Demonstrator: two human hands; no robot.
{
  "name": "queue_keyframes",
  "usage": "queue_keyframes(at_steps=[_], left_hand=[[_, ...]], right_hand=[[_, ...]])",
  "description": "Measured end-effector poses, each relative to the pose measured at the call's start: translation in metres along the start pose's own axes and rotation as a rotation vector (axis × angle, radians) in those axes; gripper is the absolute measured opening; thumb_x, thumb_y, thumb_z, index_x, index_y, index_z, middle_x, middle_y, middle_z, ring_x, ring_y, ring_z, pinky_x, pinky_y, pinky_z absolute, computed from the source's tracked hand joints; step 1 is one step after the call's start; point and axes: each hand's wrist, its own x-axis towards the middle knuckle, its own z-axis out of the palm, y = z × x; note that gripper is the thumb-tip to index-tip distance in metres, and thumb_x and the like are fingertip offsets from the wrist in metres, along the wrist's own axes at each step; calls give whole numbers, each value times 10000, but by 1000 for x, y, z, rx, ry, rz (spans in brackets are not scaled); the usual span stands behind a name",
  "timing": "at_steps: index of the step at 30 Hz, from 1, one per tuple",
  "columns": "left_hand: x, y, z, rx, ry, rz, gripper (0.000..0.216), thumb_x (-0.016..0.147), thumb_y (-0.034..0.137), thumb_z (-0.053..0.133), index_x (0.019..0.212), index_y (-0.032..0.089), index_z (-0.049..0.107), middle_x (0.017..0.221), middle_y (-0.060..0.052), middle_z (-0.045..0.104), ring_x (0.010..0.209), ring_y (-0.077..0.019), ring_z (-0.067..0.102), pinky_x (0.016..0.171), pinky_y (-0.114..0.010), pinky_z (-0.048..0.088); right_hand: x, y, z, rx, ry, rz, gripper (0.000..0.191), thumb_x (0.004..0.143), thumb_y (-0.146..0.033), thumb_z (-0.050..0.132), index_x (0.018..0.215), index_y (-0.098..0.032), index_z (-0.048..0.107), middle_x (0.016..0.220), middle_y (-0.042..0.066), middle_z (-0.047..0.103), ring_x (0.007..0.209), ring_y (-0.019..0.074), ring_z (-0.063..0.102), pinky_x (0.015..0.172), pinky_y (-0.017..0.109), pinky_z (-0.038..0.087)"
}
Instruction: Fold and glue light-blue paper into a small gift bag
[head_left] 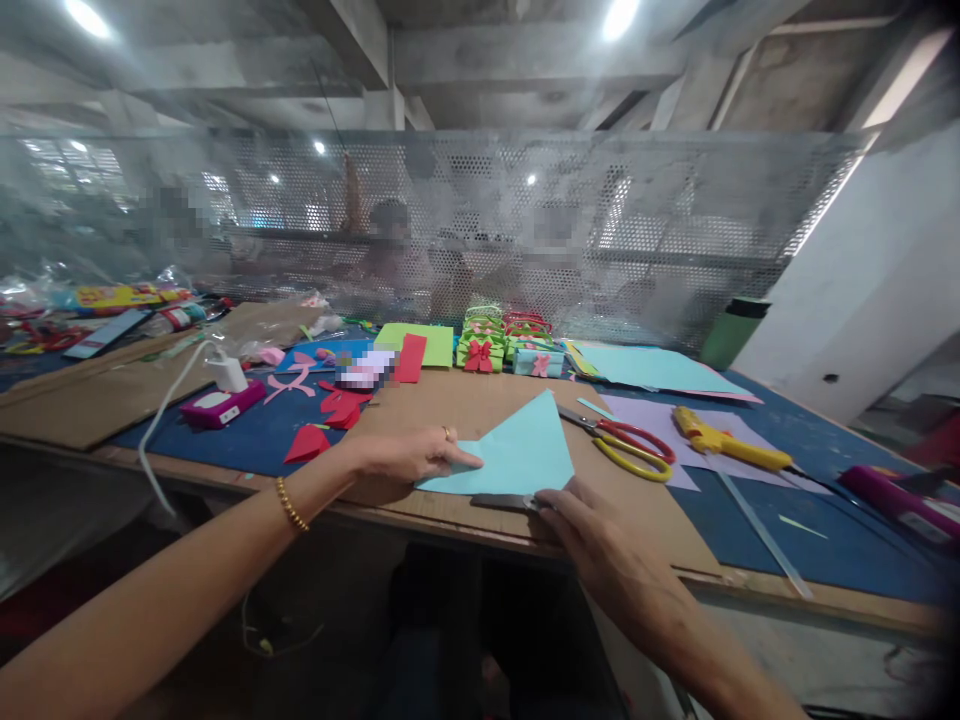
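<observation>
A light blue sheet of paper (517, 450) with angled edges lies near the table's front edge. My left hand (416, 456) presses on its left part, index finger stretched along the paper and the other fingers curled. At the lower right corner of the sheet is my right hand (577, 510), fingers pinched together. From its fingertips a dark flat strip (499, 501) points left along the paper's lower edge; I cannot make out its kind. Scissors (630, 446) with red and yellow handles lie just right of the sheet.
Brown cardboard (645, 520) lies beneath the work. A yellow glue gun (727, 440) rests on lilac paper at right. Small green paper bags (480, 352) with bows stand behind, near a light blue paper stack (660, 368). At left are red cutouts (307, 443) and a purple power strip (223, 404).
</observation>
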Motion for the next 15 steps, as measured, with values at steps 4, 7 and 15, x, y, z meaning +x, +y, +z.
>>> queue_keyframes(at_steps=[4,7,15], left_hand=[[0,-2,1,1,1,1,416,977,221,424,1341,262,620,918,-33,501,779,-141,477,802,-236,397],[0,-3,2,-4,-2,-5,430,963,198,427,1347,244,616,933,-38,497,787,-141,481,808,-243,399],[0,-3,3,-15,7,1,415,968,210,438,1338,251,623,944,-39,502,786,-138,484,814,-240,405]], right_hand=[[-4,-6,3,-53,34,-30,311,1036,-314,364,986,-189,644,849,50,567,671,175,590,603,309,432],[-8,-8,5,-97,88,-56,319,1037,-321,356,987,-188,642,837,52,578,637,169,598,568,299,414],[-12,-16,9,-199,156,-52,318,1027,-308,355,908,-210,633,789,43,598,568,164,601,500,295,336]])
